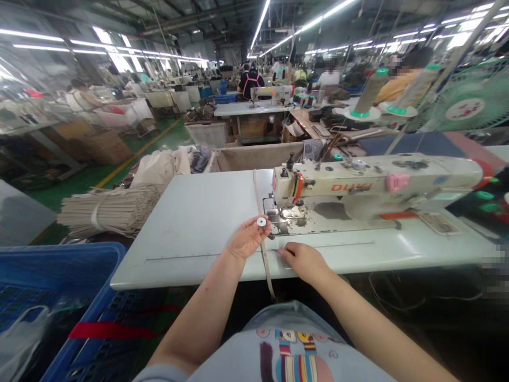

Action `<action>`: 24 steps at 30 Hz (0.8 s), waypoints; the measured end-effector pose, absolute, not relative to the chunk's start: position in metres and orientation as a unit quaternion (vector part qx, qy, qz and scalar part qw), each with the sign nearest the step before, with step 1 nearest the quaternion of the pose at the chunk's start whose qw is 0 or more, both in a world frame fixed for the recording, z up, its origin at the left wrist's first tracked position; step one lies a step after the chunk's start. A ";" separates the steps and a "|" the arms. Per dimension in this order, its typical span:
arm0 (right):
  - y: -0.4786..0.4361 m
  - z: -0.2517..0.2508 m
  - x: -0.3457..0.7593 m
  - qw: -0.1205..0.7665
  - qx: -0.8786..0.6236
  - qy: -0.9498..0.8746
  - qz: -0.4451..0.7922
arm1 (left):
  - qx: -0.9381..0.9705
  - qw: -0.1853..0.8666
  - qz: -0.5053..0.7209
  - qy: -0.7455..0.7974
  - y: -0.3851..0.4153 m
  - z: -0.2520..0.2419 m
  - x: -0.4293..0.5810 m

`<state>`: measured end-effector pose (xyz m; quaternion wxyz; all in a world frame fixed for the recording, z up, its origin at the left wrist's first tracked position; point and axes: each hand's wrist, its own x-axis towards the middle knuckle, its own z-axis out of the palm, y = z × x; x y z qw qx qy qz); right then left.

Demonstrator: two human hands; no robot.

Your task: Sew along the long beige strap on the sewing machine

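Head view. A pale, smooth bench (199,212) with rounded corners carries a sewing machine (382,183) along its right half; a fine, ruler-like line runs lengthwise near its front edge. The surrounding workshop is a long hall with a green floor (167,139), rows of tubular ceiling lights and, farther back, people seated among other worktables. The left hand (247,237), palm upward, grips a small round disc (261,223) between its fingertips; the disc, whitish with a dark central hole, is held above the bench just left of the needle area. The right hand (308,261) is near the front edge, fingers curled, thumb and index finger together; whether anything lies between them cannot be told. A narrow, flat beige strip (266,268) crosses the bench between the hands and hangs over the front edge. At left, a bundle (111,212) of similar beige strips is bound by a pale band, beside a blue plastic crate (93,250) with perforated walls. Above the machine, tapering thread cones (370,93) show green tips and bases, near a round green wire-caged fan (463,109).
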<state>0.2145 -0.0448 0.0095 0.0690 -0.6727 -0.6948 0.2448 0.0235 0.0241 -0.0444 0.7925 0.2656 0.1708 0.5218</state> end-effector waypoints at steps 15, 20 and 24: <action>-0.111 -0.030 0.232 0.171 -0.394 -0.888 0.164 | 0.264 0.768 0.557 0.177 0.016 -0.037 0.023; -0.124 -0.074 0.326 0.192 -0.603 -0.774 0.038 | 0.262 0.767 0.553 0.192 0.013 -0.042 0.020; -0.150 -0.094 0.411 0.251 -0.815 -0.521 -0.016 | 0.271 0.769 0.545 0.195 0.014 -0.045 0.020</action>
